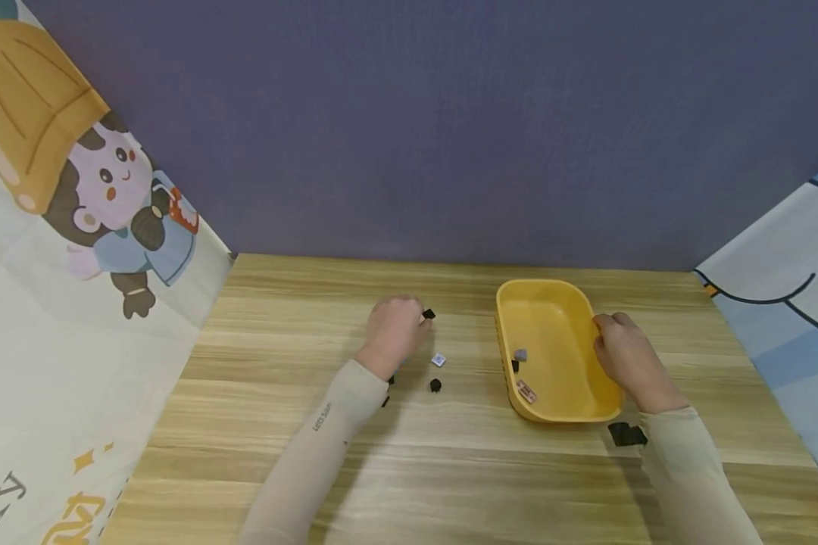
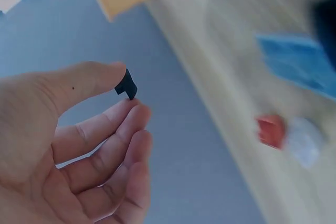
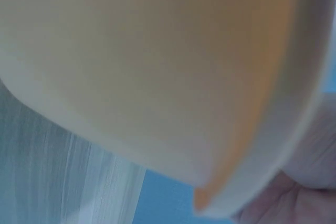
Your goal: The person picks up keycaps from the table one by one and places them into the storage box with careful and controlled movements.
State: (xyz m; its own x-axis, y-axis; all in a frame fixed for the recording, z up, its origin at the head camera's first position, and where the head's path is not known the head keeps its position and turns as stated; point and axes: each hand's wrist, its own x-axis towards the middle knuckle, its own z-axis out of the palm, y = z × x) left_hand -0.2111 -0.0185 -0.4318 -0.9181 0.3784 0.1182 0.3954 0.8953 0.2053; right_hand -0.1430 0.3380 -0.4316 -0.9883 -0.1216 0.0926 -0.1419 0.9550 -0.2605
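While the left hand [image 1: 395, 329] pinches a small black piece [image 2: 127, 85] between thumb and index fingertip, the right hand [image 1: 630, 363] grips the right rim of the yellow box [image 1: 567, 341]. Other left fingers curl loosely below the pinch; can't tell if the middle one also touches. Key relation: box lies to the right of the pinched piece, a stretch of table [image 1: 466, 333] between them. Box's long axis runs near-to-far, so its long left wall faces the pinch broadside. Left hand is the nearer one to that wall; right hand sits on the opposite side, out of the line between piece and box. On the table in that gap: white tile [image 1: 438, 359] and black lump [image 1: 435, 385], both nearer the person than the pinched piece. Inside the box, by the left wall: grey piece [image 1: 521, 354], black bit [image 1: 515, 365], reddish tile [image 1: 526, 391]. Dark pieces [image 1: 629, 434] lie just outside the near right corner, beside the right sleeve [image 1: 685, 454]. Can't tell if the box sits flat or tips left. Right wrist view crops most of that hand, so exact finger placement is unclear.
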